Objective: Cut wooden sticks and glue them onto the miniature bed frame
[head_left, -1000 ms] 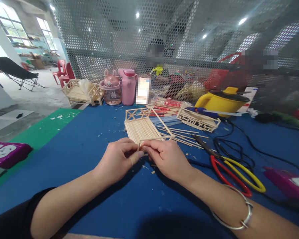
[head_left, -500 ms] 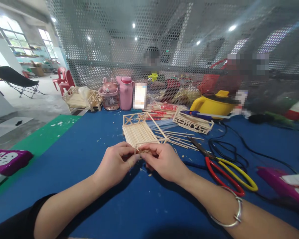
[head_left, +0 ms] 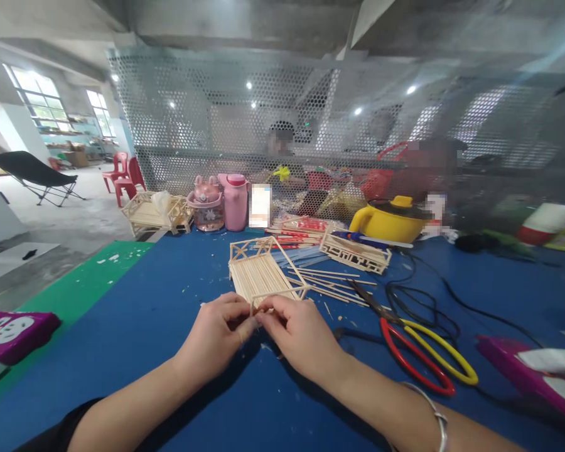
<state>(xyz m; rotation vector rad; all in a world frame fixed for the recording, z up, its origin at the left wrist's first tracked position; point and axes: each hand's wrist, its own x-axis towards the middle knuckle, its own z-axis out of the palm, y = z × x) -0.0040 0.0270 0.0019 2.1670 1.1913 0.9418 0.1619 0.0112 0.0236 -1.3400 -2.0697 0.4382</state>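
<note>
A small model bed made of thin wooden sticks [head_left: 258, 276] stands on the blue tabletop, its slatted base and low railings showing. At its near left corner my left hand [head_left: 223, 326] pinches the frame with thumb and fingers. My right hand [head_left: 294, 323] is closed at the same corner, its fingertips almost touching the left ones. Between the fingertips the near railing is mostly hidden. Right of the model lie loose wooden sticks [head_left: 339, 285] and scissors with one red and one yellow handle [head_left: 419, 351].
Behind stand a pink bottle [head_left: 236, 204], a clear pink jug [head_left: 208, 210], a lit phone [head_left: 260, 206] and a yellow pot [head_left: 390, 220]. A second stick model [head_left: 157, 213] sits at the back left, a stick panel [head_left: 355, 251] at the right. Black cables [head_left: 424, 295] trail rightward. People sit behind the mesh screen.
The camera has tilted up, so everything sits lower in view. Both hands stay at the model's near corner; the right hand's fingertips have drawn slightly closer to the left ones.
</note>
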